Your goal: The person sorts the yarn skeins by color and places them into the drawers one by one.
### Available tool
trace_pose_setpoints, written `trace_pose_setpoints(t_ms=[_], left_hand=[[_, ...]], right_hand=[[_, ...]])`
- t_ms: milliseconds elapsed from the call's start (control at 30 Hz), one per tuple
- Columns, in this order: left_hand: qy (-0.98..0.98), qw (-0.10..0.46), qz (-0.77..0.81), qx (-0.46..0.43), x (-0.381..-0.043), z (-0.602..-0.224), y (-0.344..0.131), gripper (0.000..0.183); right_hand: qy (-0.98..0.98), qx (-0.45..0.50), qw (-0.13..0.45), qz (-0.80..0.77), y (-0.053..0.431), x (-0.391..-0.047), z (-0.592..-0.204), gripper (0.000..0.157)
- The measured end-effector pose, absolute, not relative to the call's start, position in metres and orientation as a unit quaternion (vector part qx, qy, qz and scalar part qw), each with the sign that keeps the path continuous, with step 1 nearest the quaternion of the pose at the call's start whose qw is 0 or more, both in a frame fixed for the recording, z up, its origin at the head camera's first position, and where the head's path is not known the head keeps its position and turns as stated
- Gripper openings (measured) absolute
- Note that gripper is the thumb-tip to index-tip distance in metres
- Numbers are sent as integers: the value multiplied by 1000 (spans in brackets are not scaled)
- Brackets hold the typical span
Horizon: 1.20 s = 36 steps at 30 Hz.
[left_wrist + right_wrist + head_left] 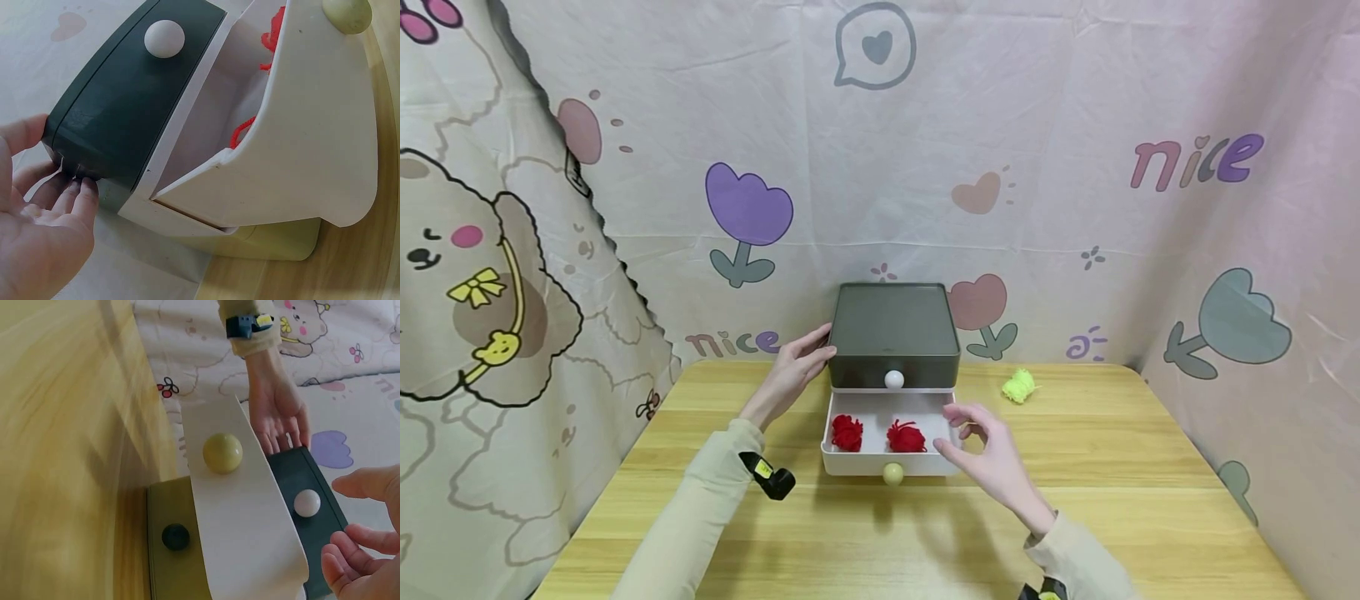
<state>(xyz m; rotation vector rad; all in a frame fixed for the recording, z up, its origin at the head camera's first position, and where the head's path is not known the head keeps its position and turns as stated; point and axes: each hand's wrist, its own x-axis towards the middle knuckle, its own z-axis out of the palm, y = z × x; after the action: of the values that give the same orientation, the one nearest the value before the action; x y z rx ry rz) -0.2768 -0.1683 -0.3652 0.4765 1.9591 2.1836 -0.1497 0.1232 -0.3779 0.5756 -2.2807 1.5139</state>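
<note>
A small drawer cabinet (895, 321) with a dark green top section stands on the table. Its white middle drawer (857, 463) is pulled out, and two red yarn balls, one at the left (847, 434) and one near the middle (906, 438), lie inside. My left hand (790, 371) touches the left side of the dark green section with extended, slightly bent fingers. Over the right side of the white drawer hovers my right hand (992, 454), thumb and fingers apart, holding nothing. The right wrist view shows the drawer's yellow-green knob (222, 453) and an olive bottom drawer (164, 509).
A fluorescent yellow yarn ball (1019, 386) lies on the wooden table (1075, 492), right of the cabinet. Behind the cabinet hangs a printed curtain (880, 167), which also runs along both sides of the table.
</note>
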Motion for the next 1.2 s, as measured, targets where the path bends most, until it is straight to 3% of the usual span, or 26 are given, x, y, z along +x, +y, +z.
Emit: trace_pose_setpoints(t_ms=[533,833,1200], left_hand=[[656,82,733,161,-276,-365,-168,60],[656,83,732,164,-276,-365,-168,61],[660,84,728,163,-276,-365,-168,61]], right_hand=[[-763,187,170,595,124,-142,-412,33],[-774,157,106,604,107,-122,-401,27],[-767,150,25,624,93,-129,-422,31]])
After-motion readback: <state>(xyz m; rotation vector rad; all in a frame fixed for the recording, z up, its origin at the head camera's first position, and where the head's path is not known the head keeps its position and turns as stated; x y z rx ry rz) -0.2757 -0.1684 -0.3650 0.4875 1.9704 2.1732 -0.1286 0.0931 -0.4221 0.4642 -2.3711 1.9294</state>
